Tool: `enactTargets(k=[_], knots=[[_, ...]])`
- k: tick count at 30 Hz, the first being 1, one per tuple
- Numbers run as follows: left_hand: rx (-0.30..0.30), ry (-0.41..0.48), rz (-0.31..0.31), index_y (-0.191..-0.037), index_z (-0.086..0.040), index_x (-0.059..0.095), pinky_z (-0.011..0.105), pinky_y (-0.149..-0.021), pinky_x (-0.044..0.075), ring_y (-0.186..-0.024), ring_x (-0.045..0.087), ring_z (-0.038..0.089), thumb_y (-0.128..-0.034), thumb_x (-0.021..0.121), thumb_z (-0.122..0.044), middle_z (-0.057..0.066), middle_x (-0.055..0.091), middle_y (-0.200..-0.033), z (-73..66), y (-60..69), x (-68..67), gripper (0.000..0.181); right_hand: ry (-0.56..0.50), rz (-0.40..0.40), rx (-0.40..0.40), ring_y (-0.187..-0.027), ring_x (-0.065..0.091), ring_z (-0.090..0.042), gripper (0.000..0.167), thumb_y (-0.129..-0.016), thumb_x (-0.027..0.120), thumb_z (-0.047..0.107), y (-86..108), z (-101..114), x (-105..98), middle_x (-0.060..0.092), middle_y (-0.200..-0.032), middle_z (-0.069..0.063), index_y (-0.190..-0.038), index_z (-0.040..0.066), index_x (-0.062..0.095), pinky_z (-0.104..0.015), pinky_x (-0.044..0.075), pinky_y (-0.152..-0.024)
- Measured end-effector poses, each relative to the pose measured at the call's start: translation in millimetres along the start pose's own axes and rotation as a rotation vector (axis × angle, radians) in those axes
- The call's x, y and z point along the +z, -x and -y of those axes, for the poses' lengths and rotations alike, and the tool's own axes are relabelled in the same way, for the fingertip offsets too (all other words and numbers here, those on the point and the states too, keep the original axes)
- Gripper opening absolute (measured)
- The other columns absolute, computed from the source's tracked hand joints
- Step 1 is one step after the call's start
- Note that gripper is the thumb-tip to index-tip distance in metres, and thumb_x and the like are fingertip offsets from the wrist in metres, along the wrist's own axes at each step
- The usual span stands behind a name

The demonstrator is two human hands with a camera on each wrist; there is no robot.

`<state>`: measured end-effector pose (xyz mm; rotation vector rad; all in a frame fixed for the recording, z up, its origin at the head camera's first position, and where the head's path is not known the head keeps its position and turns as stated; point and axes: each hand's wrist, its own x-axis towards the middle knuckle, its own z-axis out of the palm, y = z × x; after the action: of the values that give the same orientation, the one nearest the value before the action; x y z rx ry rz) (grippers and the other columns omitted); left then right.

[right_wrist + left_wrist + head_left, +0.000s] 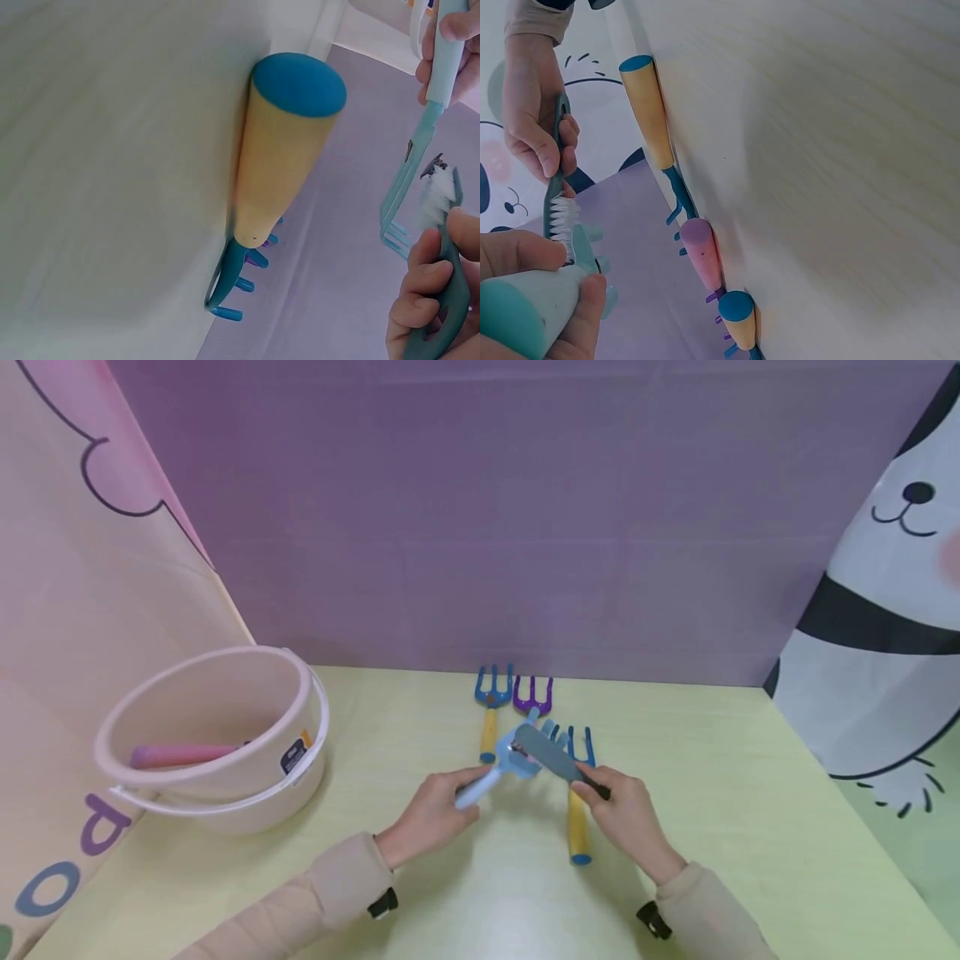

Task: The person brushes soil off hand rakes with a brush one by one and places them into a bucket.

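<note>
My left hand (431, 817) grips the pale handle of a light blue garden hand fork (517, 758), holding it above the table. A brush (551, 753) with a grey-green back is pinched in my right hand (624, 807). Its white bristles (437, 196) face the fork's head and appear to meet it in the left wrist view. A dark patch shows on the fork's neck in the right wrist view. Below the right hand lies a blue fork with a yellow handle (577, 831). Farther back lie another blue, yellow-handled fork (490, 727) and a purple fork (533, 700) with a pink handle (702, 251).
A pale pink bucket (202, 777) with a white carrying handle stands at the left of the table (750, 827). Inside it lies a pink-handled tool (183, 755). A purple backdrop (487, 527) rises behind the table, and a panda print (877, 693) covers the right side.
</note>
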<state>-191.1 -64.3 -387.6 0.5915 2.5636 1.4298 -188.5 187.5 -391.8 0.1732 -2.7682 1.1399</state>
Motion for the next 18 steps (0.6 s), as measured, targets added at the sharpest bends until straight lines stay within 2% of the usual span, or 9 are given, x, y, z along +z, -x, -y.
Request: enactTargets(k=[5, 10, 12, 14, 18], knots=[[0.006, -0.028, -0.021, -0.13, -0.004, 0.05, 0.02, -0.053, 0.05, -0.061, 0.052, 0.011, -0.0804, 0.06, 0.001, 0.021, 0.055, -0.125, 4.3, -1.4, -0.2, 0.05, -0.021, -0.004, 0.016, -0.049, 0.034, -0.008, 0.032, -0.086, 0.063, 0.013, 1.0, 0.5, 0.5, 0.052, -0.066, -0.003, -0.115, 0.001, 0.062, -0.018, 0.029, -0.042], [0.029, -0.088, -0.097, -0.121, -0.006, 0.058, 0.028, -0.073, 0.054, -0.086, 0.062, 0.02, -0.0781, 0.067, -0.005, 0.016, 0.061, -0.118, 11.3, -2.0, -1.5, 0.044, -0.065, -0.02, 0.016, -0.05, 0.035, -0.007, 0.033, -0.086, 0.063, 0.014, 3.0, 2.7, -2.2, 0.062, -0.077, -0.007, -0.115, 0.0, 0.062, -0.019, 0.031, -0.042], [0.044, -0.114, -0.124, -0.117, -0.007, 0.062, 0.029, -0.077, 0.054, -0.092, 0.063, 0.02, -0.0772, 0.069, -0.007, 0.014, 0.064, -0.114, 13.8, -1.5, -2.3, 0.041, -0.087, -0.031, 0.005, -0.05, 0.035, -0.007, 0.033, -0.086, 0.063, 0.015, 4.4, 3.6, -4.7, 0.064, -0.082, -0.009, -0.115, 0.0, 0.062, -0.019, 0.031, -0.042], [0.054, -0.122, -0.138, -0.115, -0.008, 0.063, 0.027, -0.074, 0.054, -0.088, 0.063, 0.018, -0.0776, 0.069, -0.008, 0.013, 0.065, -0.112, 15.5, -1.2, -3.3, 0.038, -0.106, -0.044, -0.009, -0.05, 0.034, -0.007, 0.033, -0.086, 0.062, 0.015, 6.0, 4.3, -7.7, 0.065, -0.083, -0.009, -0.115, -0.001, 0.062, -0.019, 0.031, -0.043], [0.052, -0.089, -0.166, -0.116, -0.006, 0.063, 0.019, -0.055, 0.051, -0.066, 0.059, 0.01, -0.0796, 0.067, -0.008, 0.015, 0.066, -0.11, 17.6, -2.1, -5.0, 0.036, -0.123, -0.066, -0.028, -0.051, 0.035, -0.006, 0.033, -0.087, 0.062, 0.016, 8.6, 6.0, -13.9, 0.057, -0.071, -0.006, -0.116, -0.001, 0.061, -0.019, 0.032, -0.043]])
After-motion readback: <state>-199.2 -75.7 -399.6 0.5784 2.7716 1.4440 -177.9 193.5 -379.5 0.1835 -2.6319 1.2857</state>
